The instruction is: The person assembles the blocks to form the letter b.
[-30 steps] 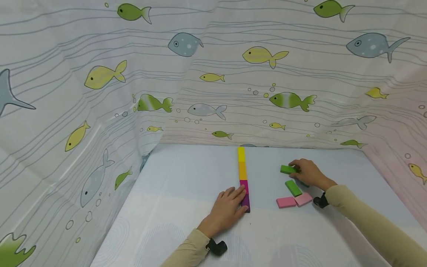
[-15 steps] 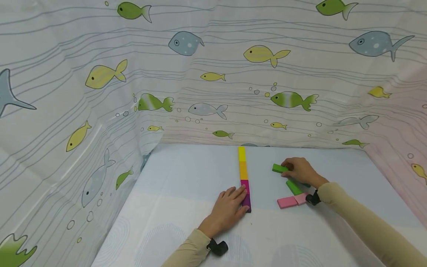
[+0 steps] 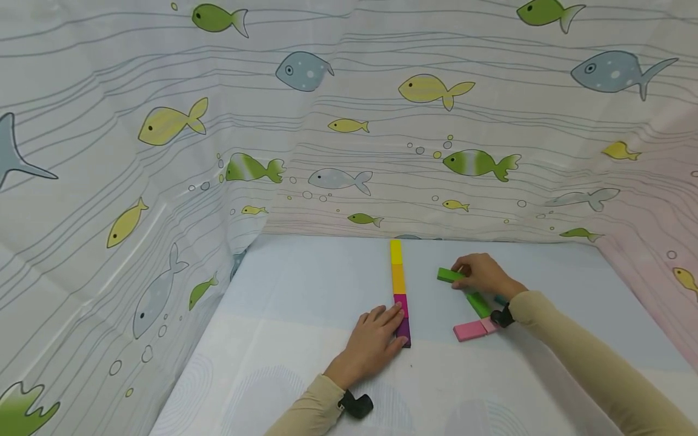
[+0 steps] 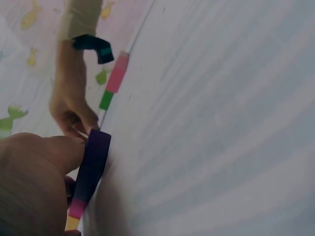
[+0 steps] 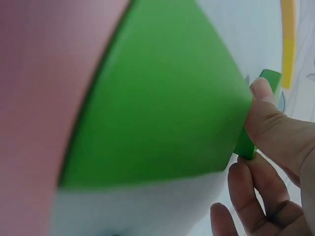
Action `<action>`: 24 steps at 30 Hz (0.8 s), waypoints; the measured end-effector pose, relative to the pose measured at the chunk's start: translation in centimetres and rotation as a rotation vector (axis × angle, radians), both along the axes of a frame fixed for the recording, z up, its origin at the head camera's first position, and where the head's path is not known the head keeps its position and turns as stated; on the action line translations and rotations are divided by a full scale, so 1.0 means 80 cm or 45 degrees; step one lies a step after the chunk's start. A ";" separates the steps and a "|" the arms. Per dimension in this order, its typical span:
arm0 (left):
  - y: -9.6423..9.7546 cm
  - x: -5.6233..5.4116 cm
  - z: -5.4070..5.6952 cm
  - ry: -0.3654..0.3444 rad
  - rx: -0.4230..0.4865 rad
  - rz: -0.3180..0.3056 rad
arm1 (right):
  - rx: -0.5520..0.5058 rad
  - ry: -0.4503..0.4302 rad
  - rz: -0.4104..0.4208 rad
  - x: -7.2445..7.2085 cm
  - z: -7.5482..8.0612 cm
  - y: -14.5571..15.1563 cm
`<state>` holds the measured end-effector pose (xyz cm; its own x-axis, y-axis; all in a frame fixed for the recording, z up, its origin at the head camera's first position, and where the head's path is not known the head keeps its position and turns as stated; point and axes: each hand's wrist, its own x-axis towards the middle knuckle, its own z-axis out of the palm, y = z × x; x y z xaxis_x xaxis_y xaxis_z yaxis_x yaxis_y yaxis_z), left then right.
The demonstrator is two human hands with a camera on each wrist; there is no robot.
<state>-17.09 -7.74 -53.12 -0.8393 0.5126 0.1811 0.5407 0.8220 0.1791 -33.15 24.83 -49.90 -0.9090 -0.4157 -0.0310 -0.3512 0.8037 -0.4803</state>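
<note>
A straight row runs away from me in the head view: a yellow block (image 3: 396, 251), an orange block (image 3: 398, 278), a magenta block (image 3: 400, 300) and a purple block (image 3: 403, 333). My left hand (image 3: 371, 345) rests along the row's left side, fingertips on the magenta block and thumb at the purple block's near end. To the right of the row, my right hand (image 3: 485, 275) pinches a flat green block (image 3: 448, 275) between thumb and fingers. In the right wrist view the thumb lies along this green block (image 5: 246, 145). The orange and yellow end of the row shows beyond it.
Below the right hand lie a second green block (image 3: 478, 304), a pink block (image 3: 469, 330) and a lighter pink block (image 3: 489, 325) partly behind the wrist camera. A teal block (image 3: 500, 300) peeks out by the right wrist. A fish-patterned curtain (image 3: 382, 145) encloses the table (image 3: 305, 278).
My right hand has moved left with the pinched green block, bringing it closer to the row. The left hand has stayed in place on the row.
</note>
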 end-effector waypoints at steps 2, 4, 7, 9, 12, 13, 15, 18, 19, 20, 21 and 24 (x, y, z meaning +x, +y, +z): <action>0.000 0.000 0.000 -0.021 -0.002 0.005 | -0.005 0.004 0.010 -0.002 -0.001 -0.004; 0.000 0.000 0.000 -0.026 -0.005 0.006 | -0.013 0.014 0.023 -0.003 -0.003 -0.009; 0.000 -0.001 -0.001 -0.020 -0.008 0.006 | -0.015 0.034 0.031 -0.004 -0.004 -0.017; 0.000 -0.001 -0.001 -0.021 -0.010 0.008 | -0.020 0.043 0.041 -0.004 -0.005 -0.022; 0.001 -0.002 -0.002 -0.029 -0.010 0.013 | -0.023 0.054 0.054 -0.004 -0.004 -0.031; 0.001 -0.002 -0.003 -0.027 -0.010 0.014 | -0.029 0.053 0.060 -0.003 -0.004 -0.034; 0.001 -0.003 -0.004 -0.019 -0.010 0.013 | -0.039 0.055 0.079 -0.002 -0.003 -0.040; 0.001 -0.003 -0.005 -0.001 -0.009 0.009 | -0.053 0.047 0.094 -0.001 -0.003 -0.049; 0.001 -0.003 -0.005 0.003 -0.006 0.008 | -0.056 0.043 0.099 -0.001 -0.003 -0.051; 0.001 -0.003 -0.005 0.005 -0.004 0.007 | -0.058 0.044 0.109 -0.001 -0.003 -0.054; 0.001 -0.003 -0.005 0.007 -0.002 0.007 | -0.063 0.043 0.117 -0.001 -0.004 -0.056; 0.001 -0.002 -0.004 0.007 0.007 0.006 | -0.068 0.044 0.137 -0.001 -0.005 -0.061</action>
